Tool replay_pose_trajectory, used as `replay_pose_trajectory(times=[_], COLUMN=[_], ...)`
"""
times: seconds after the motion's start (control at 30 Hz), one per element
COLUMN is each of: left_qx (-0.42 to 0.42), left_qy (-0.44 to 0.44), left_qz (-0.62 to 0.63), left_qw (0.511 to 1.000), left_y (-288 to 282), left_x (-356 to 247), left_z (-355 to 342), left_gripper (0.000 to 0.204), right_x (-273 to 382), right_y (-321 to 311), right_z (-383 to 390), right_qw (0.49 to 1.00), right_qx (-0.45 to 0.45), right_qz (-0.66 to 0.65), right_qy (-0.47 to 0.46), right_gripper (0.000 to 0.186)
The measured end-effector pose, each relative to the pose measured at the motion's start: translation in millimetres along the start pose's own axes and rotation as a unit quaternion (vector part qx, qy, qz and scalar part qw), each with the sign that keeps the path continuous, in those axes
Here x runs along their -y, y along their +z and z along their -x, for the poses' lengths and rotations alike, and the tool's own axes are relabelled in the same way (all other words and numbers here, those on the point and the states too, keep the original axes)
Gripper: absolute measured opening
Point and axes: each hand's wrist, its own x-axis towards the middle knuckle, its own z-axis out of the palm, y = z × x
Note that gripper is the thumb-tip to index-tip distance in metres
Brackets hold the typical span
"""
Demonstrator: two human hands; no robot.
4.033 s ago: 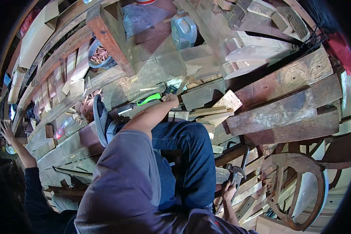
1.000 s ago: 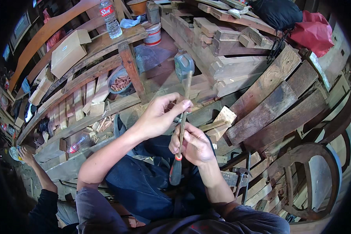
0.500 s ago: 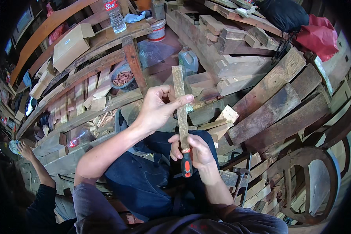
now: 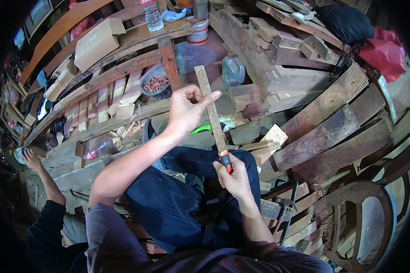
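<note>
I hold a wood rasp (image 4: 216, 127) up in front of my lap, its long flat blade speckled with pale dust and its tip leaning a little left. My right hand (image 4: 238, 178) is wrapped round the black and red handle at the lower end. Higher up, my left hand (image 4: 187, 108) pinches the blade, thumb across it and fingers curled behind. Below the left hand, beyond my knee, a bright green curved thing (image 4: 200, 129) shows; its kind I cannot make out.
Wood planks (image 4: 319, 136) and stacked beams (image 4: 296, 82) fill the right. A hammer (image 4: 285, 204) lies near my right forearm. At left stand a bench with a cardboard box (image 4: 98, 43), a water bottle (image 4: 152, 17) and a basin of wood pieces (image 4: 156, 85). Another person's hand (image 4: 31, 159) is far left.
My right hand has closed fully round the rasp's handle. The rasp has risen and tilted, its tip now further left. The whole view has shifted slightly, and the green thing has come into sight.
</note>
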Motion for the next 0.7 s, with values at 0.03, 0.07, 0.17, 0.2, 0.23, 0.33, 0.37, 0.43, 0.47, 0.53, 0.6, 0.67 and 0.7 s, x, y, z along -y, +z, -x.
replay_pose_trajectory(times=[0.03,0.07,0.17,0.2,0.23,0.33,0.37,0.43,0.47,0.53,0.6,0.67,0.7], left_qx=[0.000,0.000,0.045,0.062,0.068,0.083,0.085,0.157,0.192,0.214,0.236,0.254,0.248], left_qy=[0.003,0.006,-0.013,-0.023,-0.042,-0.062,-0.062,-0.078,-0.086,-0.121,-0.108,-0.099,-0.082], left_qz=[-0.024,-0.049,-0.080,-0.085,-0.084,-0.051,-0.052,-0.037,-0.029,-0.023,0.051,0.066,0.054], left_qw=[1.000,0.999,0.996,0.994,0.993,0.993,0.993,0.984,0.977,0.969,0.964,0.960,0.964], left_y=[0,-1,-7,-9,-9,-9,-10,-14,-16,-19,-21,-28,-30], left_x=[2,4,9,10,10,7,4,-3,-6,-9,-6,-1,1], left_z=[-2,-4,-7,-8,-8,-7,-7,-7,-7,-4,1,2,3], left_gripper=[0.039,0.040,0.039,0.041,0.037,0.037,0.037,0.030,0.028,0.026,0.024,0.023,0.023], right_x=[5,9,12,9,6,-2,-9,-20,-22,-23,-23,-22,-22], right_y=[4,4,3,3,1,-14,-17,-17,-16,-10,-1,11,15], right_z=[1,2,6,7,8,4,1,-1,0,3,4,6,8], right_qw=[0.998,0.998,0.990,0.976,0.956,0.782,0.720,0.604,0.561,0.517,0.451,0.436,0.439], right_qx=[0.009,0.010,0.035,0.066,0.094,0.283,0.336,0.405,0.429,0.458,0.496,0.511,0.503], right_qz=[-0.052,-0.053,-0.123,-0.193,-0.261,-0.523,-0.579,-0.664,-0.688,-0.706,-0.727,-0.727,-0.730], right_qy=[0.020,0.021,0.055,0.077,0.098,0.186,0.184,0.174,0.166,0.158,0.147,0.141,0.146], right_gripper=[0.014,0.014,0.013,0.015,0.018,0.025,0.028,0.028,0.028,0.027,0.027,0.028,0.029])
